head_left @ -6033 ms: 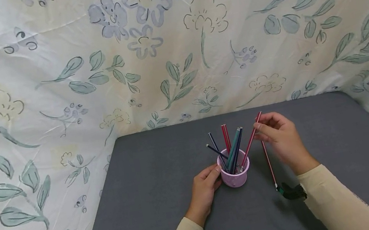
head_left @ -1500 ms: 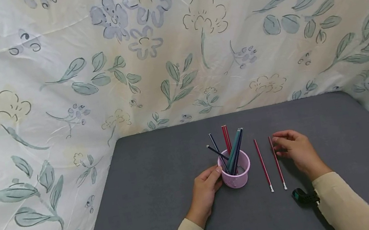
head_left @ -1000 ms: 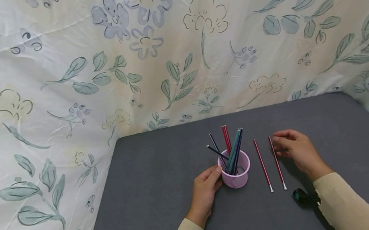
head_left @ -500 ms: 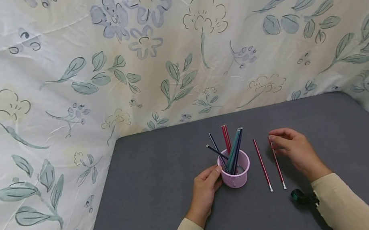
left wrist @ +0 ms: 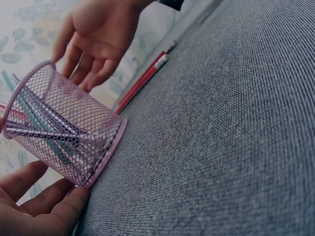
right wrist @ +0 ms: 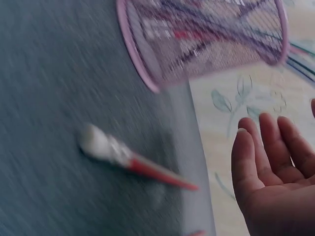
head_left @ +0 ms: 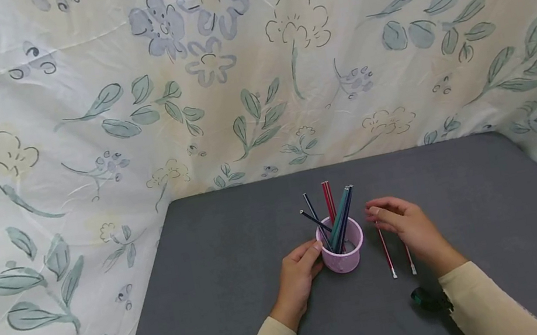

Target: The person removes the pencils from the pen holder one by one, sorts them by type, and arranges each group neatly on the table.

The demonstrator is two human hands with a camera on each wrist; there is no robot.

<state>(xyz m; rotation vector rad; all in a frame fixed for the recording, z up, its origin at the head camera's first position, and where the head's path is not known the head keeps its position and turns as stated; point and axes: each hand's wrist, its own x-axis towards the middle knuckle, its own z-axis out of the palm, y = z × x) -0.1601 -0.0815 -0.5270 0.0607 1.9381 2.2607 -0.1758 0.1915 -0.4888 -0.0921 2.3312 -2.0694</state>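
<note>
A pink mesh pencil cup (head_left: 343, 261) stands upright, holding several pencils (head_left: 339, 221) in dark blue, teal and red. My left hand (head_left: 299, 278) grips the cup's left side, thumb at the rim; in the left wrist view its fingers (left wrist: 54, 201) lie along the mesh. Two red pencils with white erasers lie side by side on the table: the nearer-to-cup red pencil (head_left: 386, 251) and the other red pencil (head_left: 409, 259). Above their far ends hovers my right hand (head_left: 409, 227), hiding part of both. Its fingers (right wrist: 288, 142) are loosely extended and hold nothing in the right wrist view.
A dark grey cloth-covered table (head_left: 228, 245) lies under everything. Behind it hangs a floral curtain (head_left: 253, 75), meeting the table's back edge. Each wrist wears a black camera mount, the right camera (head_left: 429, 300) close above the cloth.
Earlier my right hand took a red pencil from the cup and laid it beside another. Since half a second ago it has left the right-hand pencil and moved left towards the cup. Left hand unchanged.
</note>
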